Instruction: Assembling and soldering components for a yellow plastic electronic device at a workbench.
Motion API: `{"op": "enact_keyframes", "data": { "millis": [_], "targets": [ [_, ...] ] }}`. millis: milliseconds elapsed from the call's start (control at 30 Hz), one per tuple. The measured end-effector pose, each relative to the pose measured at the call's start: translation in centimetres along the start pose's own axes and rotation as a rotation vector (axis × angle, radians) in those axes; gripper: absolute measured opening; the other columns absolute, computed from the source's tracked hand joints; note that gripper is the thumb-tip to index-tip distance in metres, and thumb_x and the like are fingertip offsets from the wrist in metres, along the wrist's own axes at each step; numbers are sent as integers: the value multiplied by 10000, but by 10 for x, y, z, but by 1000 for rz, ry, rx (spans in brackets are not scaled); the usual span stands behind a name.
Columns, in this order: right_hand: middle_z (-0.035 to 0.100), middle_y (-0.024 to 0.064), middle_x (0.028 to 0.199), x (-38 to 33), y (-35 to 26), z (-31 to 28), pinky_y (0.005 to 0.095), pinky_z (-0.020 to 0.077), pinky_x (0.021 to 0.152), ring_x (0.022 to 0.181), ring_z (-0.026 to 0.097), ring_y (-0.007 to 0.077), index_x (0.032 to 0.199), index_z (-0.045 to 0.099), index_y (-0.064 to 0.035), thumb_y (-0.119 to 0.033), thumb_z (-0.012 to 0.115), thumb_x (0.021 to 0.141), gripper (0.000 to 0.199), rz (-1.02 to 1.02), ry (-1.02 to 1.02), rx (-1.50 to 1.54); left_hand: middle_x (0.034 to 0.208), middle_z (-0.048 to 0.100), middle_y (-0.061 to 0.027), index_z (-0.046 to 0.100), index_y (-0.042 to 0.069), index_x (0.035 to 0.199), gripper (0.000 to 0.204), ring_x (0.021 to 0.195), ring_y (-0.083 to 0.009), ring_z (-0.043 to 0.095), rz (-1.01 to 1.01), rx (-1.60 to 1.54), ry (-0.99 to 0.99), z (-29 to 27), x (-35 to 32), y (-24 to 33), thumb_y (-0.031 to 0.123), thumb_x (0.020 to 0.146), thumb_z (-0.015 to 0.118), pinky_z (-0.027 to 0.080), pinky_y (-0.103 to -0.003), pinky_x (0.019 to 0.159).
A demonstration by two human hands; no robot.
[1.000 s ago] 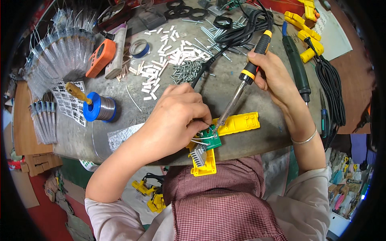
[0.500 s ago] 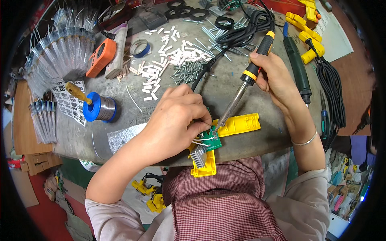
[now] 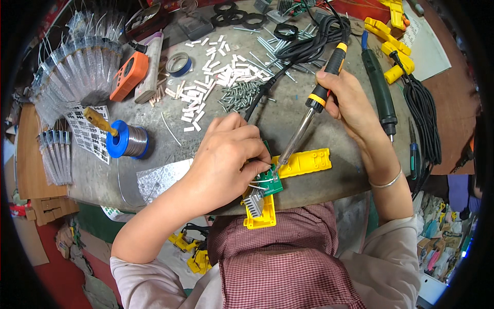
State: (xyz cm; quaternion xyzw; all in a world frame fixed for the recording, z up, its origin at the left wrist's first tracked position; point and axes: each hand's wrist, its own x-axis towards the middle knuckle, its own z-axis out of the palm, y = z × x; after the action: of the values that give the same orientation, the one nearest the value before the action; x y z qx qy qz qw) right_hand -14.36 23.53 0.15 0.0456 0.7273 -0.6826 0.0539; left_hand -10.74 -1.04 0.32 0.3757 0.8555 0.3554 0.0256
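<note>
My right hand (image 3: 346, 98) is closed round the black and yellow handle of a soldering iron (image 3: 301, 131). The iron slants down to the left, and its tip meets a green circuit board (image 3: 272, 184) near the table's front edge. Over the board's upper left side, my left hand (image 3: 229, 157) is closed in a pinch; what its fingertips hold is hidden. White wires (image 3: 260, 186) run across the board beside these fingers. A grey finned heat sink (image 3: 254, 204) sits next to the board, above an open yellow plastic housing (image 3: 303, 163). A black cable (image 3: 262, 92) passes behind my left hand.
A blue solder spool (image 3: 122, 139) stands at left. Farther back lie white sleeve pieces (image 3: 193, 105), a screw pile (image 3: 239, 95), an orange device (image 3: 128, 74) and a tape roll (image 3: 179, 64). A dark green screwdriver tool (image 3: 380, 85) and coiled cable (image 3: 424, 118) lie at right.
My right hand and the soldering iron have shifted slightly left, with the tip still at the board. The board has moved a little left; my left hand keeps its pinch.
</note>
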Motion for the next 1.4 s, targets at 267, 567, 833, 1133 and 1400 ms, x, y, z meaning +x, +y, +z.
{"op": "enact_keyframes", "data": {
  "millis": [267,567,833,1133,1400],
  "targets": [
    [489,-44,640,9,10,1,195,241,389,445,363,10,842,522,-82,-292,595,937,242,14,10,5,761,573,-48,701,48,750,143,838,-261,518,-18,-11,-32,-3,5,4,38,623,768,424,-370,774],
    [506,-32,639,9,5,8,198,235,388,449,355,10,842,526,-72,-308,611,938,268,27,-1,-34,747,575,-55,699,37,747,117,838,-266,525,-30,37,-75,-6,9,9,44,641,748,427,-375,784],
    [460,-58,592,5,-12,7,208,185,371,402,299,5,811,519,-90,-304,611,924,260,-4,36,-39,746,578,-64,699,30,748,105,829,-268,527,-42,64,-94,-8,11,12,44,651,735,426,-375,789],
    [398,-71,581,-1,-41,-19,219,198,424,450,311,17,789,530,-100,-288,651,886,244,-163,177,-16,759,586,-56,697,47,743,97,860,-268,530,-2,101,-69,-9,13,10,64,654,730,420,-384,799],
    [640,40,764,54,-75,34,218,476,602,667,590,79,1064,607,-38,-265,647,930,267,-537,59,-12,790,604,-38,687,80,728,59,895,-254,541,-7,134,-63,-3,3,10,107,677,701,413,-386,861]
  ]
}}
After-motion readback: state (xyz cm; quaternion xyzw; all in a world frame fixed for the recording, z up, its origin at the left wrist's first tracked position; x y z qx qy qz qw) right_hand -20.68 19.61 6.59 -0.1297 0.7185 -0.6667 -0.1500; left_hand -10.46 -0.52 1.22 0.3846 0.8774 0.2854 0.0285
